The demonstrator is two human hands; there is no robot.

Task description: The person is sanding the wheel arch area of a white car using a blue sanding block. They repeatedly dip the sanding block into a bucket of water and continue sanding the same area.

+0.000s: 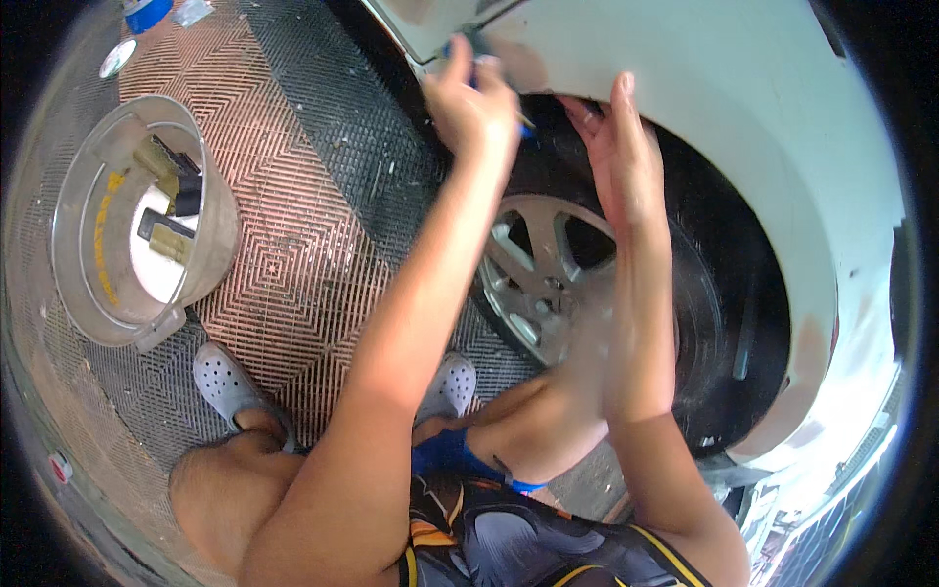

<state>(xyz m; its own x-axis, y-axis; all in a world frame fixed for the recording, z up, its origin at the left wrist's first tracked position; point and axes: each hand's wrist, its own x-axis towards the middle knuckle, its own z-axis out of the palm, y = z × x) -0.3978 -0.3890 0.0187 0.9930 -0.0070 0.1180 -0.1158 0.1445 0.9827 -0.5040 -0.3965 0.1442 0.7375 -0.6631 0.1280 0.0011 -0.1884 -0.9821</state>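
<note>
My left hand (pixel 476 112) is closed around a small dark object (pixel 474 41), smeared by motion, against the white car body panel (pixel 577 44) near a panel seam. A bit of blue shows beside the hand, and I cannot make out what it belongs to. At the wheel arch edge, my right hand (pixel 626 161) is open, thumb stretched out over the painted panel and fingers partly hidden under the lip. Beneath both hands are the black tyre (pixel 699 323) and silver wheel rim (pixel 518 245). Brownish patches mark the paint around the arch.
A translucent bucket (pixel 217 235) stands on the left, holding whitish liquid and yellowish blocks with black parts. Beyond it are a blue container (pixel 147 14) and a round white lid (pixel 117 59). Grid mats (pixel 284 225) cover the floor under my grey clogs (pixel 223 380).
</note>
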